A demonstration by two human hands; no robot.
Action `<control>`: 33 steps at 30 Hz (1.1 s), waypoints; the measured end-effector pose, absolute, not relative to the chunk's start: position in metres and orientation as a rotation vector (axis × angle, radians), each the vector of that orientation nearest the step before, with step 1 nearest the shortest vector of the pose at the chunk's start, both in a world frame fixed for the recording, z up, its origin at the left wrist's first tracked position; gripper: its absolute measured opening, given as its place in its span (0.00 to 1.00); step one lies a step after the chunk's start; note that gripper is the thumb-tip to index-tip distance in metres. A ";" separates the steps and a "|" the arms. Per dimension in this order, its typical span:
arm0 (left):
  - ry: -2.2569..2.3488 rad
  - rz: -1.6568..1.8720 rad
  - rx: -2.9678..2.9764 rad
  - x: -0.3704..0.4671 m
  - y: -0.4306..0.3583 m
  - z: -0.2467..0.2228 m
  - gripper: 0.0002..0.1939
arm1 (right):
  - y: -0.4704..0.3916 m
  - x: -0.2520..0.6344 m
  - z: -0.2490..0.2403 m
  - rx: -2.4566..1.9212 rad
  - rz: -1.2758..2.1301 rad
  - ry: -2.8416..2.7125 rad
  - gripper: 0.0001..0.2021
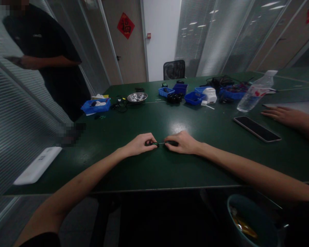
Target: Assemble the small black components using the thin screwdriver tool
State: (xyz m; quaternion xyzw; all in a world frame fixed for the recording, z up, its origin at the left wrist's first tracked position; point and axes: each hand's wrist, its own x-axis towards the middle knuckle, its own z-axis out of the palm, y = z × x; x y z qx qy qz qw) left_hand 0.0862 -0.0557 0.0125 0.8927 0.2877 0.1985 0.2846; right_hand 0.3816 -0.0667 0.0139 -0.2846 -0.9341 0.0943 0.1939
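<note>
On the near middle of the table (134,173), the left hand (137,145) pinches a small dark piece (156,144) with green on it, and the right hand (184,142) is closed around a dark handle (173,143); a thin shaft (162,143) spans the gap between them. The piece looks light, hard and perhaps fragile, best taken lightly by its edges; the handle seems stiff and apt to roll, best held by its thick body. Farther off, a metal bowl (137,102) sits well apart from both.
</note>
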 end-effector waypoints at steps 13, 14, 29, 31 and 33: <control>0.768 0.540 2.389 0.086 -0.054 0.008 0.15 | -0.067 0.381 0.013 -0.755 0.243 -2.660 0.20; 0.766 0.542 2.391 0.086 -0.054 0.008 0.15 | -0.067 0.381 0.013 -0.754 0.250 -2.663 0.20; 0.763 0.539 2.378 0.086 -0.055 0.009 0.14 | -0.067 0.381 0.013 -0.769 0.297 -2.680 0.21; 0.767 0.540 2.383 0.087 -0.055 0.009 0.14 | -0.068 0.380 0.014 -0.760 0.304 -2.687 0.21; 0.764 0.544 2.397 0.087 -0.055 0.009 0.14 | -0.068 0.380 0.015 -0.758 0.307 -2.692 0.21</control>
